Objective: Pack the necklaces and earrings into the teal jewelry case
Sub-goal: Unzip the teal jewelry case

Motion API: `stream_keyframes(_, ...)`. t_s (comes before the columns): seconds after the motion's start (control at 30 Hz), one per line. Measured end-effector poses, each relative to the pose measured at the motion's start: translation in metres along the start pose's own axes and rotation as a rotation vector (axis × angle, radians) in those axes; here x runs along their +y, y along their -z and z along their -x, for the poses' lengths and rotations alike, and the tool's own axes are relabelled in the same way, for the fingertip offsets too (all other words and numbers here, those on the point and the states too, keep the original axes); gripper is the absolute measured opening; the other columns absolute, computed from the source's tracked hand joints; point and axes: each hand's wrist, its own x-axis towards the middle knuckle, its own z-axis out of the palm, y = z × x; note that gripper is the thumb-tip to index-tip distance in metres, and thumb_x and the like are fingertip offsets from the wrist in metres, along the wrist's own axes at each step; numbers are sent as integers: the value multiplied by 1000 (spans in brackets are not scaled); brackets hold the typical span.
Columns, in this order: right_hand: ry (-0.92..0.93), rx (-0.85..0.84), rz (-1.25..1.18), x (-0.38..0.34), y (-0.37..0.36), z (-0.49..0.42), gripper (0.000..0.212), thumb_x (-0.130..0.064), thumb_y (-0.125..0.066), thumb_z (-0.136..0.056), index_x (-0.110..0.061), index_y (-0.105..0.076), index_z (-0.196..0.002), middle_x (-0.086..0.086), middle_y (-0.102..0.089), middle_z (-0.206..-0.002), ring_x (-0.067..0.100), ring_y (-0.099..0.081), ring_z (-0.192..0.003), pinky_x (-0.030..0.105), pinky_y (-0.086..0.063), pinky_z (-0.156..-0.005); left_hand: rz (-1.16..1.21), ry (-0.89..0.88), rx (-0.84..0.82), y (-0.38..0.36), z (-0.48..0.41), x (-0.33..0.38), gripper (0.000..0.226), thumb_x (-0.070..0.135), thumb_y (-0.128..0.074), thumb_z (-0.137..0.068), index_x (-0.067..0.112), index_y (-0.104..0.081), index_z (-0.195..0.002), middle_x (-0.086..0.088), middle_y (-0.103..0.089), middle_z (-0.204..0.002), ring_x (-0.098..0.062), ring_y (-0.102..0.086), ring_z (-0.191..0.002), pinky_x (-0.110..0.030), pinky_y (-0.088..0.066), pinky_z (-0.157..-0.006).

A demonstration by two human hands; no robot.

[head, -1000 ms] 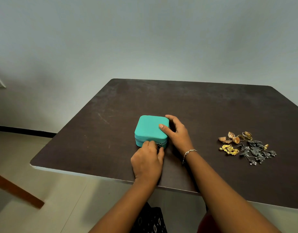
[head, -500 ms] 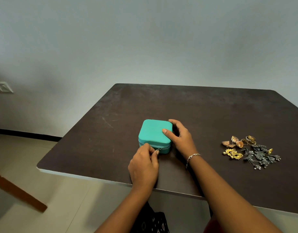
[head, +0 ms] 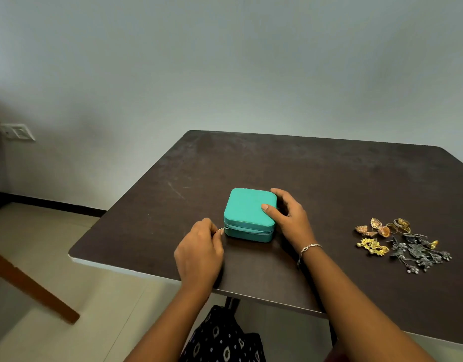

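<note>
The teal case sits zipped on the desk between both hands. The left hand pinches the zipper pull at the case's near left corner. The right hand clasps its right side, thumb on the lid. A pile of jewelry lies well right of the right hand.
</note>
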Motion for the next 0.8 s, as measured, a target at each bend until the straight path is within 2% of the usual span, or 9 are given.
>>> stream_keyframes(0.1,-6,-2,-11,-1,0,0,45,-25,-65,-83,-18,-51,-125,-4,-56,-116,11,-51,-108,26,-43,-91,-48,-26,-10,3,-8,-3,18,30,-52,-90,22,-46,-75,7,-53,-74,-10,-46,-64,-25,-28,-52)
stream_keyframes(0.33,-25,-13,-37,0,1,0,44,-24,-65,-82,-19,-52,-124,-4,-57,-114,13,-53,-109,30,-45,-94,-88,-104,-22,0,-28,-11,15,32,-53,-90,22,-51,-79,5,-60,-80,-9,-49,-65,-21,-34,-52)
stream_keyframes(0.43,-23,-25,-40,0,1,0,43,-24,-65,-82,-21,-52,-123,-5,-57,-114,12,-53,-108,31,-46,-93,-93,-134,-34,-3,-40,-13,15,31,-53,-90,22,-52,-79,6,-61,-82,-9,-49,-65,-21,-32,-50)
stream_keyframes(0.57,-21,-24,-49,1,1,1,43,-22,-65,-83,-22,-52,-123,-8,-57,-113,8,-53,-106,28,-45,-92,-82,-146,-73,-11,-58,-13,14,32,-53,-90,23,-52,-80,7,-63,-86,-10,-51,-69,-24,-34,-58)
stream_keyframes(0.8,-8,-33,-45,0,1,0,41,-21,-64,-83,-24,-52,-122,-14,-56,-109,6,-53,-105,28,-46,-91,-32,-156,-125,-21,-84,-9,12,30,-53,-90,20,-55,-84,6,-64,-90,-14,-55,-78,-26,-34,-62)
